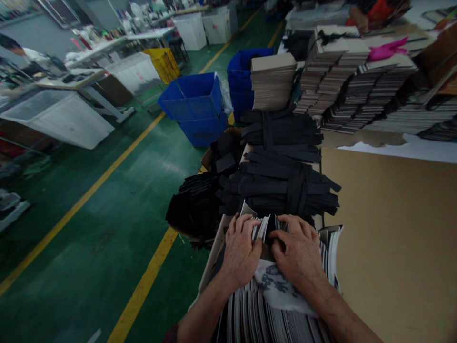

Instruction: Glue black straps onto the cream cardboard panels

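Observation:
My left hand (242,250) rests on the far row of thin upright sheets, its fingers curled over their top edges. My right hand (298,247) is bent round more sheets of that row, thumb towards the left hand. Between the hands shows a gap with dark and white edges. A white cloth or bag with dark markings (282,290) lies under the right wrist. Nearer to me stands a long row of packed sheets (271,321) with black and white edges. Just beyond the hands lie tied bundles of black strips (282,186).
A tan board surface (396,238) is on the right, with tall stacks of sheets (328,71) and a pink glove (388,49) behind. Blue bins (196,107) stand on the green floor. A person (32,55) sits far left; another person's hand (359,20) shows at top right.

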A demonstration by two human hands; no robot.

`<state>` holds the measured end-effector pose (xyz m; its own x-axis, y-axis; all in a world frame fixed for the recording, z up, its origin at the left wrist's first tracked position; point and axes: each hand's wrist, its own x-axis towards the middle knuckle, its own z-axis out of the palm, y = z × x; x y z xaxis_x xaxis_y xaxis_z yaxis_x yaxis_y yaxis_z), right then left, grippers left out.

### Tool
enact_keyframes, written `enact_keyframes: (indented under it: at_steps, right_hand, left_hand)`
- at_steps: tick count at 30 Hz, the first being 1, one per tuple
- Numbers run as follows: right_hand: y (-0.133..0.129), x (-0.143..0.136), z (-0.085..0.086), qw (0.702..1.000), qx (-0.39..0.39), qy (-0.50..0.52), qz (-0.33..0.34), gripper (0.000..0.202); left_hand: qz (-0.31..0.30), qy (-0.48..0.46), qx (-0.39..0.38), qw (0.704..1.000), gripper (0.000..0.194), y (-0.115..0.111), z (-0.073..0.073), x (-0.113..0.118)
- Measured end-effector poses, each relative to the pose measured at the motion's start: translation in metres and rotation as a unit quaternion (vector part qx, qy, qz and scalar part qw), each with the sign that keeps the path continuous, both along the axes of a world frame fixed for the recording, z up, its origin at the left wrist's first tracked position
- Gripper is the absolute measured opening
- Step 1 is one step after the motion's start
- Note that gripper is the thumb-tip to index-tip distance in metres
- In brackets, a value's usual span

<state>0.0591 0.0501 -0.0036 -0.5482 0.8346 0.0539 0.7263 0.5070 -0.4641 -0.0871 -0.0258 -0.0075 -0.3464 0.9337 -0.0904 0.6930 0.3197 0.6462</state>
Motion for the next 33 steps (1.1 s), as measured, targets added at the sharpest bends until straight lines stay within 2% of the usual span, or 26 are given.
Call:
enact_keyframes:
  at_steps: [4,9,16,20,28,33]
  right_hand:
    - [-0.001,-0.002,0.001,1.0,0.004,-0.002,0.0,0.02]
    - [-0.002,-0.006,0.004,1.0,0.009,-0.012,-0.019,0.026]
    - [-0.003,-0.008,0.001,0.999,0.01,-0.025,-0.032,0.012]
    - [-0.004,-0.008,-0.001,0.999,0.021,-0.025,-0.033,0.011]
    - [-0.003,-0.007,-0.007,0.999,0.045,-0.006,-0.025,0.029]
    - [-0.003,-0.008,-0.008,0.999,0.041,-0.006,0.012,0.014]
  left_hand:
    - [0.003,0.008,-0.005,1.0,0.039,0.0,-0.001,0.001]
    - [0.001,0.005,-0.006,1.0,0.037,0.0,-0.001,0.0]
    - [0.002,0.002,-0.007,1.0,0.041,0.0,-0.001,-0.002]
    - [-0.002,-0.001,-0.005,1.0,0.041,0.001,0.001,-0.002]
    - [0.002,0.005,0.0,1.0,0.043,0.0,-0.001,-0.003]
    - [-0.006,0.009,0.012,1.0,0.041,-0.001,-0.005,-0.008]
